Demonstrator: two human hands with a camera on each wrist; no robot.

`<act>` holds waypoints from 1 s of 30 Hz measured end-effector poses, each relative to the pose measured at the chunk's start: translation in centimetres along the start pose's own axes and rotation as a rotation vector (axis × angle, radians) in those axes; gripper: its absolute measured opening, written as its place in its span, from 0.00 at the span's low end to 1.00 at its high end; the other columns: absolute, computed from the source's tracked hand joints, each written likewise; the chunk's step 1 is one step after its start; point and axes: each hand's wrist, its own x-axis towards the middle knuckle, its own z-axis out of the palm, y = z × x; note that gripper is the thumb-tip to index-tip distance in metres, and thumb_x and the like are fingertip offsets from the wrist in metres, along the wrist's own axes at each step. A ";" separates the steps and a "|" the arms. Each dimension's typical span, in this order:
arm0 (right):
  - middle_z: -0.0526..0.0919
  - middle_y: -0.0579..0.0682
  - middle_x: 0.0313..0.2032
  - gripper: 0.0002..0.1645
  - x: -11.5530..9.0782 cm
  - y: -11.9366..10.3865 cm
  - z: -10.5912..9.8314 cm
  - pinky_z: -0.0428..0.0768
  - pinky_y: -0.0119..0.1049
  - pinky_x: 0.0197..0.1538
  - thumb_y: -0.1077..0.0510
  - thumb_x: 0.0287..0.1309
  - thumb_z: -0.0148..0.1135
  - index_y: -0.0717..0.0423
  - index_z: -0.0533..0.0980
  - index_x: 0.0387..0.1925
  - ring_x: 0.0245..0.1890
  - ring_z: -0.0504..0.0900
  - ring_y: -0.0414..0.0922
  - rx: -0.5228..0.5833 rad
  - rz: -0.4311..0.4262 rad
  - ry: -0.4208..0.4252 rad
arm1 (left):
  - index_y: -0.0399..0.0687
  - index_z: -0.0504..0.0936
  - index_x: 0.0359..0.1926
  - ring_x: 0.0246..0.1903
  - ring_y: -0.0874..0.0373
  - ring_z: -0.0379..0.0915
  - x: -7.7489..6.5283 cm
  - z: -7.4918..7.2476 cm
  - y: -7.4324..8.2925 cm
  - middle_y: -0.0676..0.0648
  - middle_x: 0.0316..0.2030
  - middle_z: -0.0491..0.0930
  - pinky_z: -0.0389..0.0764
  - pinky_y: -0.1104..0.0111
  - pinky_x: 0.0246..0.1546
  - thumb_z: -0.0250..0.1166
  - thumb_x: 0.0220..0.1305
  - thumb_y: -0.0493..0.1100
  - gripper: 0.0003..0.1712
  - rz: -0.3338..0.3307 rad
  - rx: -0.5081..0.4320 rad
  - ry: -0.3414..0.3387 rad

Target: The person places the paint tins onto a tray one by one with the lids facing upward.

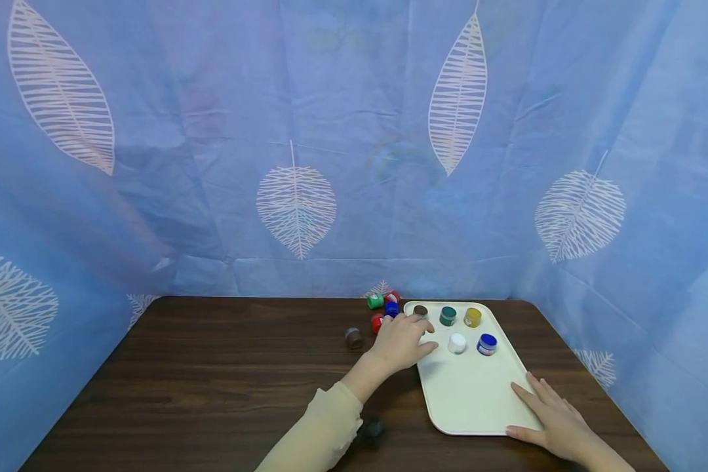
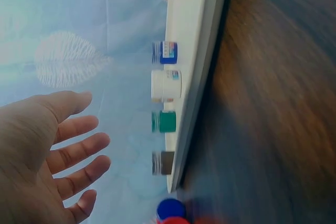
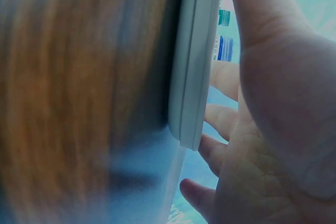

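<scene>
My left hand hovers over the left edge of a white tray, its fingers loosely spread and nothing in them. In the left wrist view that hand shows a bare palm, apart from the jars. Standing on the tray are small paint jars: brown, green, yellow, white and blue. My right hand rests at the tray's near right edge with fingers spread. Seen from the right wrist, the fingers lie right along the tray's rim.
Left of the tray, a green jar, a blue jar and two red jars cluster at the table's back. A brown jar stands nearer. A dark blurred object sits by the left sleeve. Blue curtain hangs behind.
</scene>
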 end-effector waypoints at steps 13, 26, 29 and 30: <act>0.59 0.75 0.67 0.48 -0.1 0.2 0.1 0.61 0.76 0.52 0.36 0.52 0.66 0.60 0.67 0.66 0.63 0.59 0.77 0.014 -0.001 0.005 | 0.61 0.84 0.44 0.33 0.61 0.73 -2.4 -0.1 -3.7 0.58 0.32 0.80 0.67 0.66 0.33 0.63 0.64 0.58 0.14 -0.076 -0.105 0.101; 0.60 0.75 0.66 0.47 -0.1 0.2 0.2 0.63 0.76 0.50 0.36 0.51 0.67 0.60 0.68 0.66 0.63 0.59 0.77 -0.001 -0.009 0.015 | 0.57 0.85 0.40 0.29 0.59 0.71 -4.0 -0.2 -7.8 0.55 0.28 0.79 0.64 0.66 0.31 0.66 0.62 0.56 0.12 -0.241 -0.165 0.194; 0.60 0.76 0.66 0.47 0.0 0.2 0.2 0.63 0.76 0.50 0.37 0.52 0.67 0.60 0.68 0.66 0.63 0.59 0.77 -0.004 -0.007 0.008 | 0.57 0.85 0.39 0.31 0.59 0.73 -4.3 -0.2 -8.7 0.55 0.30 0.80 0.67 0.64 0.34 0.66 0.62 0.55 0.11 -0.279 -0.168 0.203; 0.60 0.76 0.66 0.47 0.0 0.2 0.2 0.63 0.77 0.50 0.37 0.52 0.67 0.60 0.68 0.66 0.63 0.59 0.77 -0.004 -0.006 0.006 | 0.57 0.85 0.39 0.32 0.58 0.74 -4.4 -0.2 -9.0 0.54 0.31 0.81 0.68 0.63 0.35 0.66 0.62 0.55 0.10 -0.289 -0.167 0.208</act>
